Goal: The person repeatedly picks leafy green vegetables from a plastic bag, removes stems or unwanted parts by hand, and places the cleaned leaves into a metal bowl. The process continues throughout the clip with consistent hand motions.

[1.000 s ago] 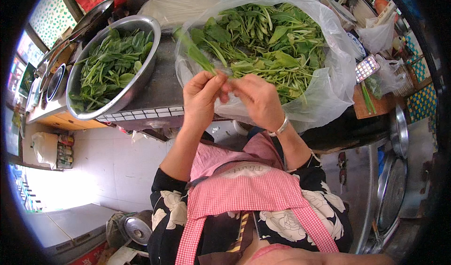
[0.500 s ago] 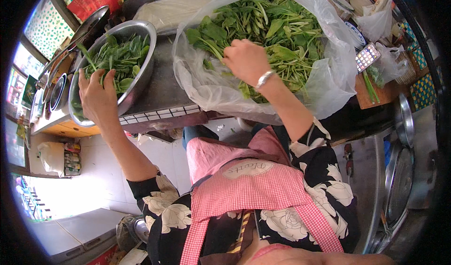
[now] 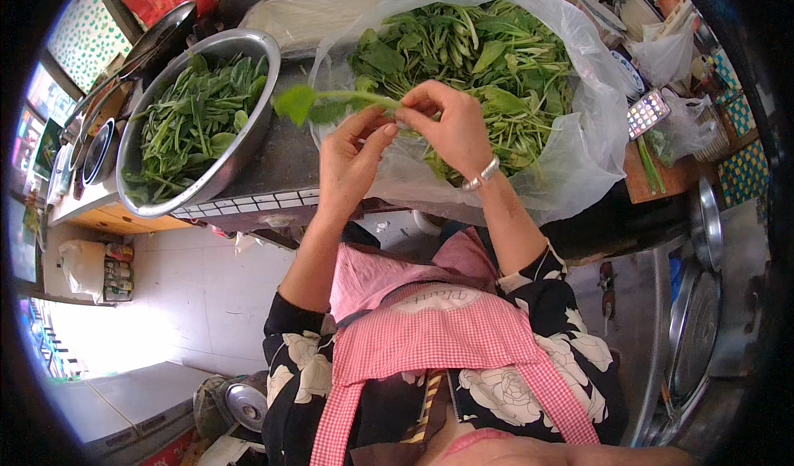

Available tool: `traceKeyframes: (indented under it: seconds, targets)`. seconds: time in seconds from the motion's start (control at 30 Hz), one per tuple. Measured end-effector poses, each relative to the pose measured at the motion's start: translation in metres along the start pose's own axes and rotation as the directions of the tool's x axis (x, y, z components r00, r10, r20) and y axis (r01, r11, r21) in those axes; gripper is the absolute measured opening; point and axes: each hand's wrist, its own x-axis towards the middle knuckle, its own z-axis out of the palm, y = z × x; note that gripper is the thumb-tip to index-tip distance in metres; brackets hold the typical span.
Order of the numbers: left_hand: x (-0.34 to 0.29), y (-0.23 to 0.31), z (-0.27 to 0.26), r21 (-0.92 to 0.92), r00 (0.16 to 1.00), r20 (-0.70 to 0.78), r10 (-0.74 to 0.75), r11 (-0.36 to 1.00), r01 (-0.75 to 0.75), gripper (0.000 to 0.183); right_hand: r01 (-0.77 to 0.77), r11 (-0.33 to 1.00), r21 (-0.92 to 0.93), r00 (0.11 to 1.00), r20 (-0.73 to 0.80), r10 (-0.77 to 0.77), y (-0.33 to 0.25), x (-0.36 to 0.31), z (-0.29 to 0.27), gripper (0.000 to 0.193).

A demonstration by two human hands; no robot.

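Over the front of a clear plastic bag full of leafy greens, both my hands meet at one stalk of leafy green. Its leaf points left toward the bowl and its pale stem runs to my fingertips. Thumb and fingers of my right hand pinch the stem's end. My left hand is closed on the same stalk just below, its fingertips almost touching the right ones. At the left stands a metal bowl heaped with picked green leaves.
A folded plastic sheet lies behind, between bowl and bag. To the right are a phone, a wooden board with green stems and a small plastic bag. Pans stand beyond the bowl. The counter's tiled edge runs in front.
My left hand has come out of the bowl and moved right to meet my right hand. A stalk of leafy green is now lifted above the bag, between both hands.
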Motion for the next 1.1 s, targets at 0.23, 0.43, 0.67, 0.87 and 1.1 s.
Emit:
traceKeyframes:
  seconds: [0.23,0.43,0.67,0.87,1.1]
  targets:
    - [0.001,-0.012,0.017,-0.484,0.988,0.002,-0.155,0.865,0.137,0.039,0.108,0.994,0.031,0.991,-0.087,-0.105,-0.005,-0.029,-0.002,0.017]
    - [-0.005,-0.017,0.014,-0.532,0.991,0.023,-0.129,0.838,0.122,0.034,0.068,0.991,0.113,0.994,-0.087,-0.058,-0.008,-0.043,0.002,0.018]
    - [-0.016,-0.023,0.023,-0.427,0.995,-0.094,0.035,0.901,-0.072,0.020,0.147,0.986,-0.077,0.985,-0.082,-0.153,-0.006,-0.047,0.005,0.018]
    - [-0.019,-0.022,0.018,-0.628,0.998,0.033,-0.057,0.775,0.065,0.017,0.234,0.965,-0.120,0.963,-0.105,-0.247,-0.013,-0.058,0.002,0.020]
    - [-0.021,0.017,-0.028,-0.119,0.996,0.022,0.084,0.990,-0.081,0.022,0.203,0.827,-0.524,0.924,-0.177,-0.339,0.003,-0.044,-0.047,0.018]
